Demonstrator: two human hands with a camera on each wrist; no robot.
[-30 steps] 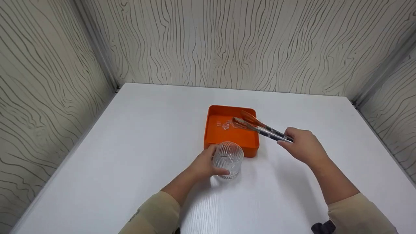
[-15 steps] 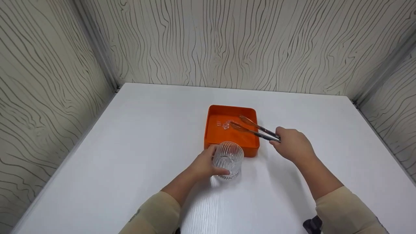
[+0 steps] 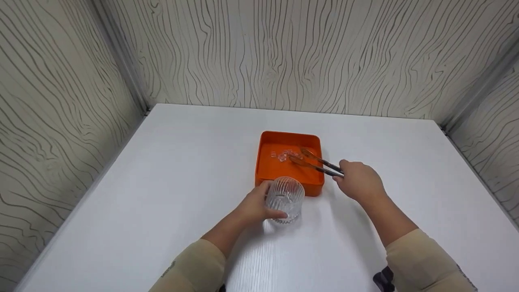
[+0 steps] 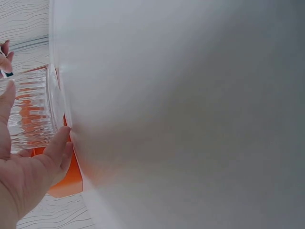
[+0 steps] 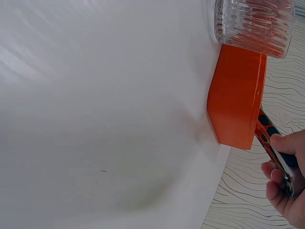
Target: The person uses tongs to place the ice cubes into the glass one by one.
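The right hand (image 3: 360,180), gripping the tongs (image 3: 323,169), has moved left, bringing their parted tips to the clear cubes (image 3: 283,156) inside the orange tray (image 3: 313,189); the left hand (image 3: 252,207) holds the glass (image 3: 286,199) on the bench (image 3: 194,170), just nearer.

A clear, ribbed glass (image 3: 285,200) stands upright in the grip of the left hand (image 3: 254,206), just on the near side of a square, open orange tray (image 3: 267,171). In the tray, small transparent pieces (image 3: 282,157) lie clustered around the middle, one slightly apart at the left. Dark-handled tongs (image 3: 319,168), held in the right hand (image 3: 360,180), slope in over the tray's right wall, arms spread, their ends close to the pieces.
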